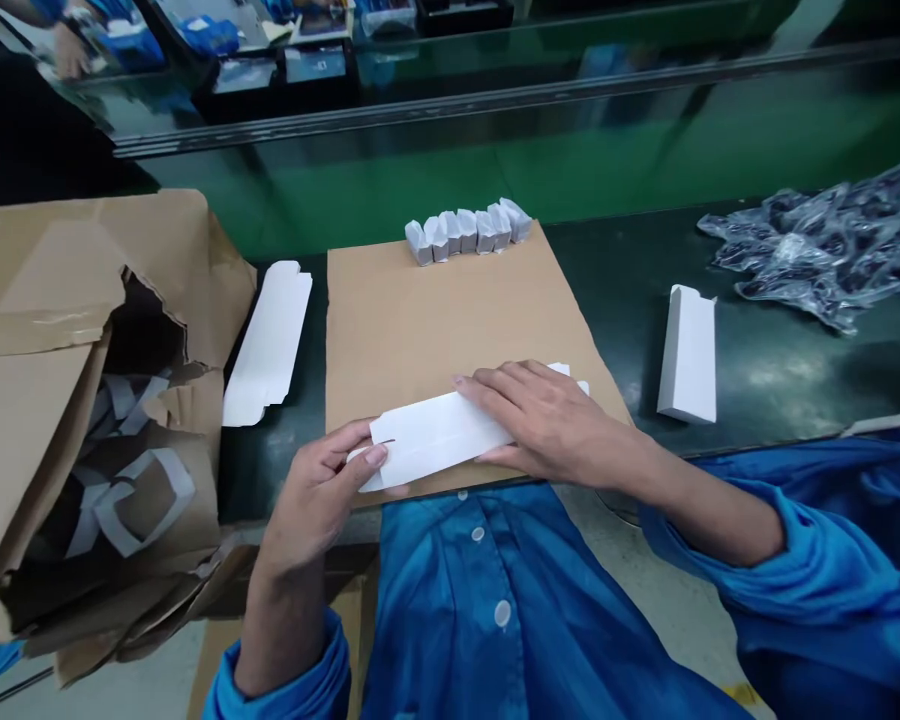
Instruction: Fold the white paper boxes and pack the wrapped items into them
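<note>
White flat carton blank (439, 437), long and narrow, creased, small slit near its left end, lies across near edge of brown cardboard sheet (420, 310) on dark green surface (630, 290). Left hand (319, 500) pinches blank's left end, thumb on top. Right hand (544, 420) presses flat on its right half, fingers spread. Another flat blank (268, 345) left of sheet; folded white box (688, 352) right. Row of small white pieces (467, 230) at sheet's far edge.

This is looking like a factory packing line: a long green counter (765, 370) is stretching toward three o'clock, a torn carton (60, 300) sitting at nine o'clock.
</note>
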A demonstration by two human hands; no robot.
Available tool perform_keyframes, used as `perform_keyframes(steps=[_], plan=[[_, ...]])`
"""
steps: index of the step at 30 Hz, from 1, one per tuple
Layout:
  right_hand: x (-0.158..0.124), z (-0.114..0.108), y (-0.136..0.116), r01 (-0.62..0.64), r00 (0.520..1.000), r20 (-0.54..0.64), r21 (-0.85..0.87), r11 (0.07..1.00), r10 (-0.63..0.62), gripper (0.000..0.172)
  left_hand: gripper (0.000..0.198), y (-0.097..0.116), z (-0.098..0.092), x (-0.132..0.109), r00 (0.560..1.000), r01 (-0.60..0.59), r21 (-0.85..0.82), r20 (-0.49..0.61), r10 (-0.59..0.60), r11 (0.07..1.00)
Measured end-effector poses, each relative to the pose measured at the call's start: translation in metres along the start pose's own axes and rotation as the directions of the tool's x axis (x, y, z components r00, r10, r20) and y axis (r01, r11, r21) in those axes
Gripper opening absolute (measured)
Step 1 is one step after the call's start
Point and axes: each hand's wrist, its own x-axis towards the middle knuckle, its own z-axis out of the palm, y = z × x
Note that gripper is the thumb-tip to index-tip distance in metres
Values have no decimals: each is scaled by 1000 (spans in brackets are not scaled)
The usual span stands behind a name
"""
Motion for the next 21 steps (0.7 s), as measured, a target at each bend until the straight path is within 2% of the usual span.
perform_keyframes(steps=[3,7,10,13,17,21], plan=[[-1,-1,6,27,1000,5,15,1000,-27,59,42,4,-5,-1,998,5,57,58,-8,998],[-4,-1,4,58,998,-4,6,998,-58,58,38,7,-6,2,994,-97,248,71,82,964],[-7,-1,3,67,998,-20,5,998,-67,60,37,4,-8,3,987,-136,261,120,108,956],[-9,-1,5,76,997,-30,11,997,-76,60,40,1,-8,4,984,-119,254,157,80,960],[-8,0,4,65,997,-25,-58,996,-67,53,34,-2,2,7,995,-80,318,-24,93,945],[-6,2,-6,23,1000,-13,-207,978,-26,44,23,-4,13,12,970,-95,429,-162,180,898]])
